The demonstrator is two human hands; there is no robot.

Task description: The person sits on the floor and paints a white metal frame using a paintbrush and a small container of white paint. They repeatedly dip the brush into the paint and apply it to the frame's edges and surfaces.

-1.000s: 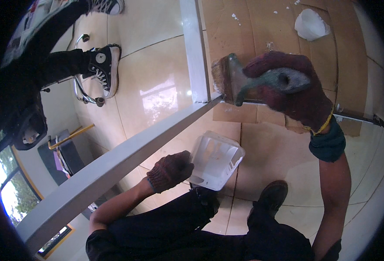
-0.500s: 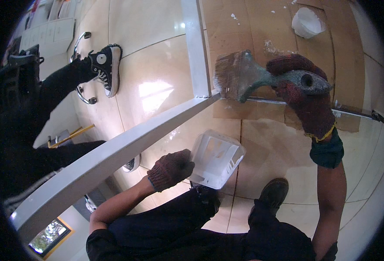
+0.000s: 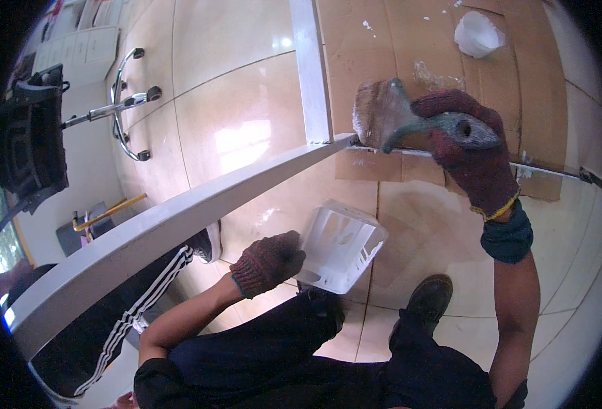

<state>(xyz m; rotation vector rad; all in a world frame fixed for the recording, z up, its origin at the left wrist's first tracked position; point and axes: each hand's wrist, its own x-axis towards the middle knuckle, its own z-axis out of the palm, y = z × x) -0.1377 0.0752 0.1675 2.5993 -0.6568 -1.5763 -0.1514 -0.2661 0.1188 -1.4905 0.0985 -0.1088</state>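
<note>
My right hand (image 3: 468, 146), in a dark red knit glove, is closed around the handle of a wide paintbrush (image 3: 383, 116). The brush points left, its bristles by the corner of a white-painted metal frame (image 3: 212, 198); whether they touch it I cannot tell. My left hand (image 3: 268, 264), gloved alike, grips the left edge of a clear plastic container (image 3: 342, 249) smeared with white paint. That container is tilted over my knee, below the frame corner.
Paint-spotted cardboard (image 3: 430, 41) lies on the tiled floor (image 3: 246, 102), with a white plastic cup (image 3: 478, 34) on it. To the left are an office chair (image 3: 120, 102) and a co-worker's striped trouser leg (image 3: 137, 307) beyond the frame.
The brush in my right hand has shifted slightly right, away from the frame corner. A co-worker's leg and sneaker have left the upper left, uncovering the chair base. My left hand stays nearly still.
</note>
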